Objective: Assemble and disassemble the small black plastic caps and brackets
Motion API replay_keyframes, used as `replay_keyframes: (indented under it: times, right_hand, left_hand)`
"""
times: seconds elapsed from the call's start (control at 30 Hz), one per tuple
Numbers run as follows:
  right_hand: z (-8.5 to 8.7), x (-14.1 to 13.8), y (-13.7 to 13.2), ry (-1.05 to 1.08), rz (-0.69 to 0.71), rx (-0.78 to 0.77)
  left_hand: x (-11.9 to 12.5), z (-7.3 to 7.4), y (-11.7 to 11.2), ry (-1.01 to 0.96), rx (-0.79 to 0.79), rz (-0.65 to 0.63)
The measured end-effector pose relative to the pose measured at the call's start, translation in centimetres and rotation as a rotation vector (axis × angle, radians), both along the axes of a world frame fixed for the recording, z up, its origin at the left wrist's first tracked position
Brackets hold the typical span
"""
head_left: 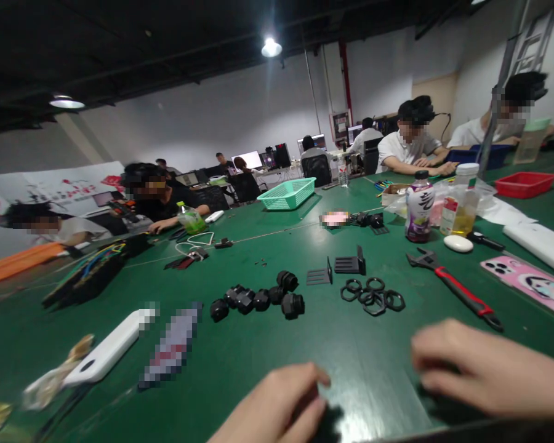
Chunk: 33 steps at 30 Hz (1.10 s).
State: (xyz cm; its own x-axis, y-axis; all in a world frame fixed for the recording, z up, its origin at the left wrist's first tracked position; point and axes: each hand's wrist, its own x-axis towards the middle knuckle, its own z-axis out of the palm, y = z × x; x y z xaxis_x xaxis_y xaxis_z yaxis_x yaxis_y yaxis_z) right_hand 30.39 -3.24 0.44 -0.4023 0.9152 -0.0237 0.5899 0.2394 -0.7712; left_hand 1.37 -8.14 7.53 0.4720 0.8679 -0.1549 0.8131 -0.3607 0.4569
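My left hand (281, 406) rests at the bottom edge of the green table (240, 363), fingers curled together over something dark that I cannot make out. My right hand (484, 369) lies to its right, blurred by motion, fingers bent down onto the table. Ahead of both hands sit several black cable-gland parts (258, 298) in a row and a pile of black rings (372, 294). Two black ribbed brackets (337, 269) stand behind them. A red-handled adjustable wrench (457, 289) lies to the right, just beyond my right hand.
A white power bank (106, 347) lies at left, a pink phone (530, 283) and white case (540, 244) at right. Bottles (420, 209), a teal basket (289, 194) and a red tray (526, 183) stand farther back. Other people sit around the table.
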Motion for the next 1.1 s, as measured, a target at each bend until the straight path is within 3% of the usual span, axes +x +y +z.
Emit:
replay_keyframes:
  times: [0.07, 0.13, 0.2, 0.3, 0.4, 0.47, 0.7, 1.1]
  right_hand:
    - [2.0, -1.0, 5.4, 0.028, -0.022, 0.087]
    - [2.6, -2.1, 10.6, 0.032, -0.092, 0.314]
    - [1.5, -2.8, 14.5, 0.021, -0.180, 0.421]
    - [-2.2, -2.9, 17.3, 0.096, -0.207, 0.333]
    - [-5.1, -2.2, 18.0, 0.258, -0.160, 0.175]
    - [-5.6, -1.8, 18.1, 0.327, -0.115, 0.124]
    - [-4.4, -1.5, 18.4, 0.342, -0.062, 0.104]
    - [-4.2, -0.8, 17.6, 0.321, -0.076, 0.093]
  left_hand:
    - [1.6, 1.3, 3.8, 0.072, 0.313, -0.087]
    - [2.5, 1.2, 7.8, 0.167, 0.534, -0.138]
    - [2.2, 0.1, 11.1, 0.266, 0.671, -0.114]
    - [0.3, -2.0, 13.6, 0.338, 0.800, -0.045]
    - [-1.3, -3.3, 13.9, 0.287, 0.828, -0.051]
    - [-1.7, -3.6, 13.8, 0.245, 0.823, -0.037]
    - [-1.9, -4.2, 14.2, 0.213, 0.745, -0.046]
    - [-2.4, -4.6, 14.0, 0.256, 0.762, -0.012]
